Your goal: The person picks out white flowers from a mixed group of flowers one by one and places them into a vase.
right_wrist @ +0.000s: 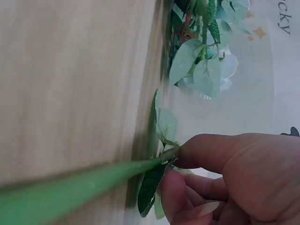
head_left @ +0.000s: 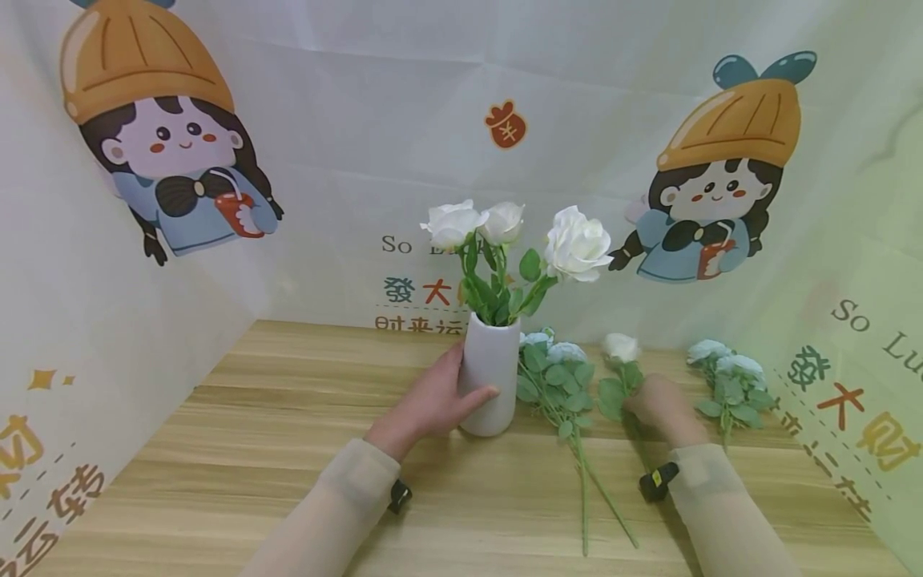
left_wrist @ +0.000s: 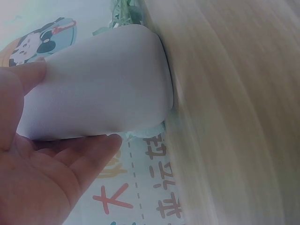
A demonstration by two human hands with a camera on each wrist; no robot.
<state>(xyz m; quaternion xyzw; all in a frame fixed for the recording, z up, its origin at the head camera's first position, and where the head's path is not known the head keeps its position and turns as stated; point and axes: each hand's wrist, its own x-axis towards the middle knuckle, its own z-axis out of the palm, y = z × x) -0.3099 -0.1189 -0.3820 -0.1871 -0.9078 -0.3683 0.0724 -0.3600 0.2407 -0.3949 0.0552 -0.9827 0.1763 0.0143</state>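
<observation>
A white vase [head_left: 493,369] stands upright on the wooden table with several white roses [head_left: 578,244] in it. My left hand [head_left: 436,397] grips the vase from its left side. In the left wrist view the thumb lies on one side of the vase and the fingers on the other. Right of the vase, my right hand [head_left: 665,407] pinches the stem of a single white rose [head_left: 622,347] between thumb and fingers. The green stem [right_wrist: 93,183] runs close to the camera in the right wrist view, with leaves at the pinch.
Pale blue flowers [head_left: 566,353] with long stems lie between the vase and my right hand. Another pale blue bunch [head_left: 739,373] lies right of that hand. A printed cloth [head_left: 346,160] stands behind and beside the wooden table [head_left: 274,417].
</observation>
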